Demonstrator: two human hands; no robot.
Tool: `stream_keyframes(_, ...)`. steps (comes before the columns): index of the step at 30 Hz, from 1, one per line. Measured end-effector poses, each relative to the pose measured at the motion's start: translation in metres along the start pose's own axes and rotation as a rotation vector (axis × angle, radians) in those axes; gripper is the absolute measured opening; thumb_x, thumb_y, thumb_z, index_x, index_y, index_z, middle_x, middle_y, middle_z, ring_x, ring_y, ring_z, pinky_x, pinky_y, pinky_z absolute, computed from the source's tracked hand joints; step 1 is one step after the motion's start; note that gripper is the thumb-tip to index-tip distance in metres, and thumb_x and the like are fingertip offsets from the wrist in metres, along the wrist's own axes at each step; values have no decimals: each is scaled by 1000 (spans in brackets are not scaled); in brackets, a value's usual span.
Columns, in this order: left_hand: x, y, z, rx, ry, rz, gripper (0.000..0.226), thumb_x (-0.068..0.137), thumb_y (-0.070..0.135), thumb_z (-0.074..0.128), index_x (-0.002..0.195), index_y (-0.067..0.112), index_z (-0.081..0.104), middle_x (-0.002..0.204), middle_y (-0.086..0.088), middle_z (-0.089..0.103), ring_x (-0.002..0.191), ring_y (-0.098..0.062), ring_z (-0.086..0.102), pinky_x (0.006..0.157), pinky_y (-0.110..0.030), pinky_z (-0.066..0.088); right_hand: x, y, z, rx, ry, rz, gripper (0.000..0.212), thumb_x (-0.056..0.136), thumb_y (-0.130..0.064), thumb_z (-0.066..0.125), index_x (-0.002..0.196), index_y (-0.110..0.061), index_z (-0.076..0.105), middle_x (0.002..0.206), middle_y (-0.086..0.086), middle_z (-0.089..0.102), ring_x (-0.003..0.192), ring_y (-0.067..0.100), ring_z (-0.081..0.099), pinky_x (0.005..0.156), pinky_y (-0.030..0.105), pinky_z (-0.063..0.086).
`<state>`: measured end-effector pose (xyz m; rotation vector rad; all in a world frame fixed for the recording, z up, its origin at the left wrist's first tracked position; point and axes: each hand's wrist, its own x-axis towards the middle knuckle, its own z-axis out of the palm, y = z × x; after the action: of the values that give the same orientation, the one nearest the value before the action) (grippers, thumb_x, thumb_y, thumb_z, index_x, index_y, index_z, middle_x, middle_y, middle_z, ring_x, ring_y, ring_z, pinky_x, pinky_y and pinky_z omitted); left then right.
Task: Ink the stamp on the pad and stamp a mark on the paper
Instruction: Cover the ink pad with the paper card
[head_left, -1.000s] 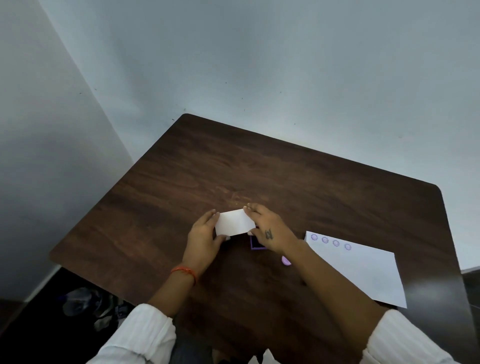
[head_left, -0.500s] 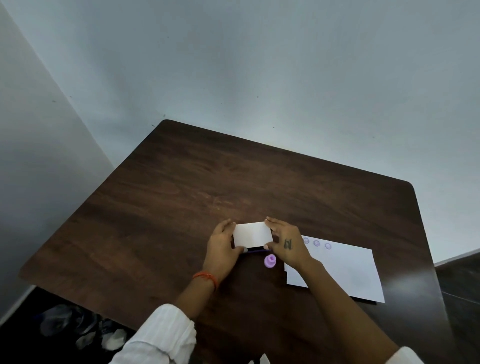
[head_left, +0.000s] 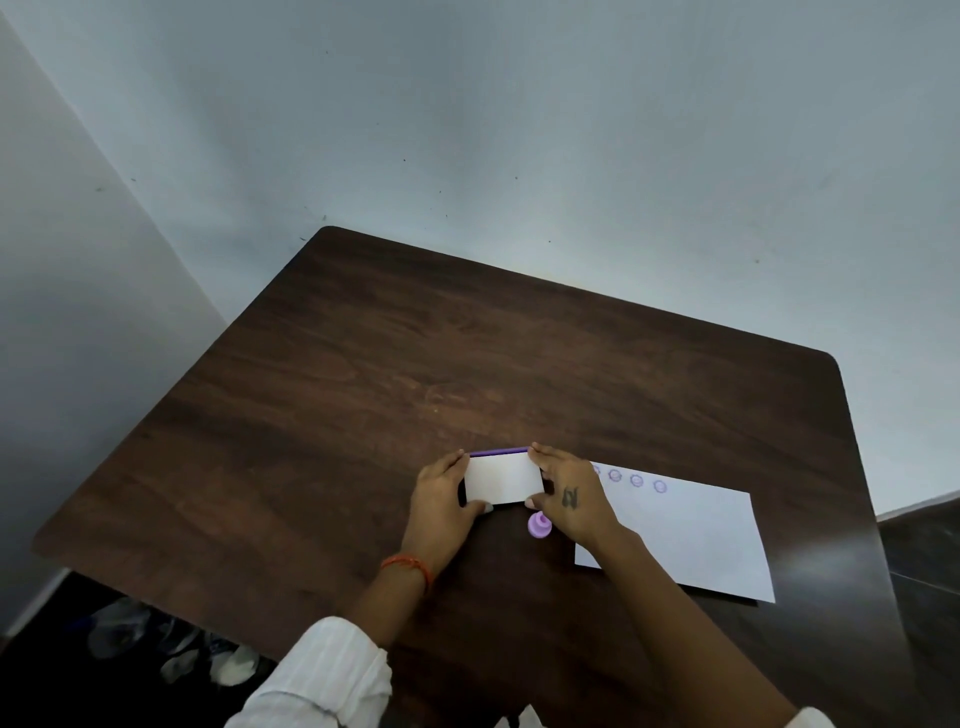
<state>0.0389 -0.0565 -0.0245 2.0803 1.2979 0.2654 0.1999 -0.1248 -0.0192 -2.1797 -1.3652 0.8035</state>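
On the dark wooden surface (head_left: 363, 389), both hands grip a small rectangular ink pad (head_left: 503, 478) whose white lid faces up, with a thin purple edge of the base showing along its far side. The left hand (head_left: 441, 499) clasps the pad's left end, fingers along the far corner and thumb at the near corner; an orange thread is tied around that wrist. The right hand (head_left: 569, 499) clasps the right end in the same way, thumb at the near corner, and bears a small dark tattoo on its back. The pad lies low at the surface; whether the lid is fully seated cannot be told. The stamp (head_left: 539, 525), a small lilac knob-shaped piece, stands on the surface just beside the pad's near right corner, under the right thumb and not held. The paper (head_left: 696, 535) lies flat to the right, partly covered by the right wrist, with a row of purple round marks (head_left: 637, 480) along its far edge.
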Motion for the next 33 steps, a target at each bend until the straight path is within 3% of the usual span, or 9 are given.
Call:
stream_keyframes(18, 5, -2, 0, -27, -23, 11, 69, 73, 16, 76, 134, 10, 43, 145, -6, 41, 132, -22, 37, 110, -34, 33, 6, -1, -5, -62, -56, -1, 68, 76, -5, 71, 136, -7, 39, 148, 5, 36, 134, 20, 34, 110, 35, 34)
stream_keyframes(23, 7, -1, -2, -62, -12, -2, 71, 68, 15, 80, 131, 8, 47, 140, -10, 48, 124, -23, 47, 105, -38, 41, 7, -1, -7, -71, -74, -12, 68, 75, -4, 72, 135, -6, 40, 146, 8, 40, 132, 22, 38, 109, 37, 36)
stream_keyframes(27, 10, 0, -5, -104, -16, -17, 69, 64, 13, 83, 126, 7, 51, 132, -11, 53, 111, -21, 56, 97, -32, 48, 9, -3, -8, -66, -86, 2, 68, 73, -5, 74, 134, -7, 42, 144, 10, 43, 128, 25, 43, 107, 40, 39)
stream_keyframes(33, 12, 4, -8, -109, -49, -53, 68, 64, 13, 82, 124, 10, 50, 127, -10, 53, 109, -21, 55, 93, -31, 48, 9, -10, -14, -152, -105, -5, 71, 73, -11, 75, 135, -8, 40, 141, 13, 45, 128, 26, 42, 108, 36, 36)
